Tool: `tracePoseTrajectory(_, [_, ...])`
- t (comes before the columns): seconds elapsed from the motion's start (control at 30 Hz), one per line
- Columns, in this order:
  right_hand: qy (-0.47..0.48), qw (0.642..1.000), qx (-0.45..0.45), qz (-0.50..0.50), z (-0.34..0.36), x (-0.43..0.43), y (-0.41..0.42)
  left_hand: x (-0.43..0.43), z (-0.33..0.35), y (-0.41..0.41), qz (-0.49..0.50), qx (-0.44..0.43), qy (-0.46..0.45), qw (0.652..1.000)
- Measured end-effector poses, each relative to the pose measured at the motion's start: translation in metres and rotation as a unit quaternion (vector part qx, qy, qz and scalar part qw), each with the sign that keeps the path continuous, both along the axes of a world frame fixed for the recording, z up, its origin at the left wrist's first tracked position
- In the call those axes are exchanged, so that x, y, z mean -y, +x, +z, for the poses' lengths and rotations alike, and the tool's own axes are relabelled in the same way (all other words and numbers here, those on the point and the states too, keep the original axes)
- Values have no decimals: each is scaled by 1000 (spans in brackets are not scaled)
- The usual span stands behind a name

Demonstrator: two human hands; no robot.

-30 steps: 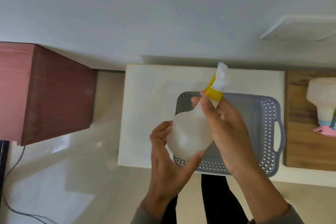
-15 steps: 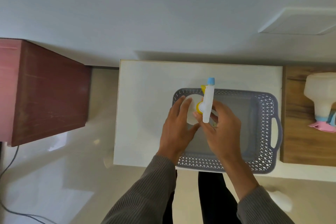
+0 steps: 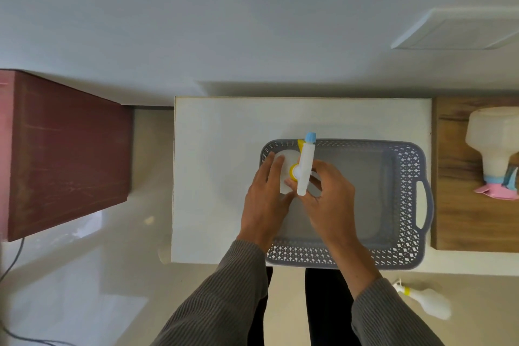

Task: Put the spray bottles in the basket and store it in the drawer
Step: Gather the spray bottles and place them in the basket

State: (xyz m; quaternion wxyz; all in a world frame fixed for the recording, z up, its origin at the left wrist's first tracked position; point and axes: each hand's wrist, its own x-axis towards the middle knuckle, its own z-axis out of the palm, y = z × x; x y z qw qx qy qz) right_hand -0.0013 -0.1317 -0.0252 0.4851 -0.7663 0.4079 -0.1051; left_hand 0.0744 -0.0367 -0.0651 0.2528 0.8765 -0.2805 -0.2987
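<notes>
A grey perforated basket [image 3: 407,177] with handles sits on the white tabletop. A white spray bottle [image 3: 304,166] with a yellow collar and blue nozzle stands upright in the basket's left end. My left hand [image 3: 265,199] wraps the bottle's body from the left. My right hand [image 3: 330,196] grips it from the right, below the spray head. A second white bottle with a pink and blue sprayer [image 3: 494,149] stands on the wooden surface at the right. A third spray bottle [image 3: 427,302] lies on the floor at the lower right.
A white table [image 3: 219,177] carries the basket, whose front edge overhangs the table's near edge. A wooden surface [image 3: 460,219] adjoins it on the right. A dark red cabinet [image 3: 64,154] stands to the left, with a cable [image 3: 11,264] on the floor.
The bottle went from tilted in the air above the basket to upright inside its left end. Both hands followed it down and stay on it.
</notes>
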Motion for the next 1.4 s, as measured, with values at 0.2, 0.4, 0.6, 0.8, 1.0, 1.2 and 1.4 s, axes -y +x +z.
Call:
tracePoseTrajectory(0.2, [-12,1000,4,7,-2,-5,4,-1,-4,1,0,-4,-5,1000])
tracePoseTrajectory(0.4, [-19,1000,-4,3,-4,-9,0,-3,-4,-2,-18,1,-3,1000])
tracePoseTrajectory(0.6, [24,999,-9,29,-2,-3,-11,-9,13,0,-39,18,-34,999])
tracePoseTrajectory(0.8, [19,998,-4,-63,17,24,-71,-38,69,1,1,100,-43,994])
tracePoseTrajectory(1.0, [10,981,-19,-192,34,78,-151,33,138,-16,76,292,-209,930])
tracePoseTrajectory(1.2, [49,965,-75,-246,28,132,-210,196,142,-89,-208,221,-236,923])
tracePoseTrajectory(1.4, [44,968,-78,-234,21,167,-240,318,63,-143,-487,256,-55,833])
